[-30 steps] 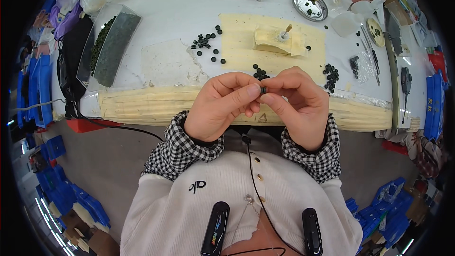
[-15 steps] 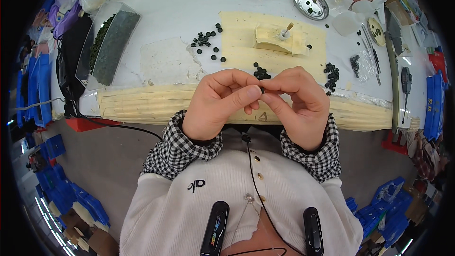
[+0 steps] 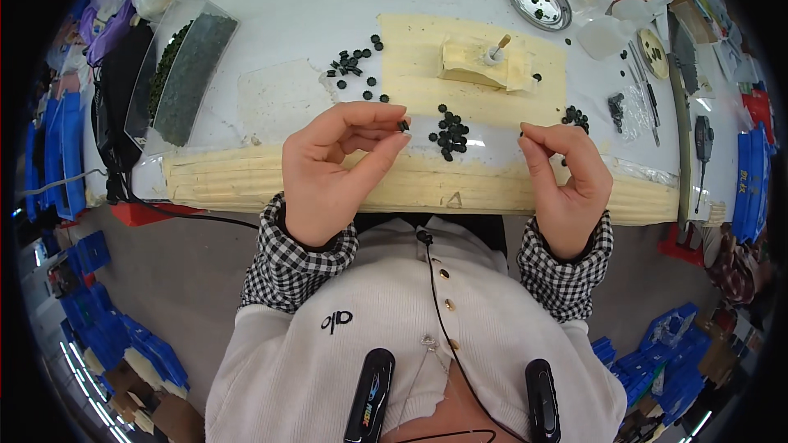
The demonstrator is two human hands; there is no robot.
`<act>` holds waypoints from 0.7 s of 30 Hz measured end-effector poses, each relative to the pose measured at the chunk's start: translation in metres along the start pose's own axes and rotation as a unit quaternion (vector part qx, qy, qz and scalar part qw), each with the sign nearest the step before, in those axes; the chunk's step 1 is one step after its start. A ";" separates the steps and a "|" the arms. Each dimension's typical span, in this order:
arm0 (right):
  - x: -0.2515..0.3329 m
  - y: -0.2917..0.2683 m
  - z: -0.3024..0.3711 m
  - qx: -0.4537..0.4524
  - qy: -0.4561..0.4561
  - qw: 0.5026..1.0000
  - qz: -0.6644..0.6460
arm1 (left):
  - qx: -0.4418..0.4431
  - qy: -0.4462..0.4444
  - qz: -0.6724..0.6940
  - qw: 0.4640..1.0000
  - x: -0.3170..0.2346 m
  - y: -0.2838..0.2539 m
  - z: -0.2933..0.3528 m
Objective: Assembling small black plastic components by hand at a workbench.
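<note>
Left of the central pile of dark discs (image 3: 448, 146), the left hand (image 3: 330, 162) pinches a small dark disc (image 3: 404, 126); right of the pile, the right hand (image 3: 573, 171) is pinched narrow, contents unclear. Loosened left fingertips could drop the held disc

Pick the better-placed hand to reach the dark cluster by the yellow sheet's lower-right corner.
Likely the right hand: it is beside that dark cluster, though whether it grips something is unclear. The left hand is farther off, holding a dark piece.
</note>
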State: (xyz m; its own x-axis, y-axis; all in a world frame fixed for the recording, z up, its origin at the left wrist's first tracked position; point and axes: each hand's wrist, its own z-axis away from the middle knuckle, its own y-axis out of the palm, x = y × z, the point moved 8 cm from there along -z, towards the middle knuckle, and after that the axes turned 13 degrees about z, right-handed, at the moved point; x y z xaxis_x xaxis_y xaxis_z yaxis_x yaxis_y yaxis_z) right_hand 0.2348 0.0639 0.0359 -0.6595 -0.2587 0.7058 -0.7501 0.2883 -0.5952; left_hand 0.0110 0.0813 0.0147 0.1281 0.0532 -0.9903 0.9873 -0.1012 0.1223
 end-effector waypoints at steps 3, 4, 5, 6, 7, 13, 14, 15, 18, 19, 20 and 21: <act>0.010 0.007 0.001 0.019 -0.014 1.000 -0.008 | -0.008 -0.011 0.022 1.000 -0.003 0.003 0.000; 0.012 0.009 0.001 0.026 -0.020 0.999 -0.007 | -0.009 -0.026 0.031 0.999 -0.005 0.004 0.000; 0.016 0.012 0.002 0.024 -0.043 0.999 0.001 | -0.010 -0.041 0.041 0.998 -0.004 0.004 0.001; 0.018 0.014 0.002 0.029 -0.047 0.998 -0.001 | -0.003 -0.038 0.047 0.998 -0.004 0.006 0.000; 0.021 0.017 0.003 0.036 -0.051 0.998 -0.004 | 0.002 -0.036 0.053 0.998 -0.004 0.006 0.001; 0.027 0.025 0.004 0.051 -0.063 0.997 -0.011 | 0.043 -0.014 0.046 0.998 0.000 0.008 0.002; 0.026 0.025 0.005 0.050 -0.063 0.997 -0.012 | 0.050 -0.015 0.044 0.998 0.000 0.008 0.002; 0.026 0.025 0.005 0.049 -0.063 0.997 -0.014 | 0.052 -0.015 0.049 0.997 0.000 0.008 0.002; 0.026 0.025 0.006 0.045 -0.067 0.997 -0.015 | 0.058 -0.021 0.064 0.996 0.002 0.009 0.003; 0.026 0.026 0.006 0.047 -0.068 0.996 -0.014 | 0.060 -0.026 0.069 0.995 0.002 0.009 0.003; 0.026 0.026 0.006 0.048 -0.069 0.996 -0.013 | 0.063 -0.031 0.075 0.995 0.002 0.009 0.003; 0.026 0.026 0.006 0.049 -0.070 0.996 -0.012 | 0.065 -0.035 0.085 0.994 0.002 0.009 0.003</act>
State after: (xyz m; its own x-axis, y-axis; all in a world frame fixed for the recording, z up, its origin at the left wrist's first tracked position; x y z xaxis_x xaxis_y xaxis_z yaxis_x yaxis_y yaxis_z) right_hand 0.1976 0.0589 0.0363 -0.6370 -0.3917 0.6639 -0.7622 0.1910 -0.6186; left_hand 0.0201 0.0772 0.0132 0.2810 -0.0447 -0.9587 0.9308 -0.2305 0.2836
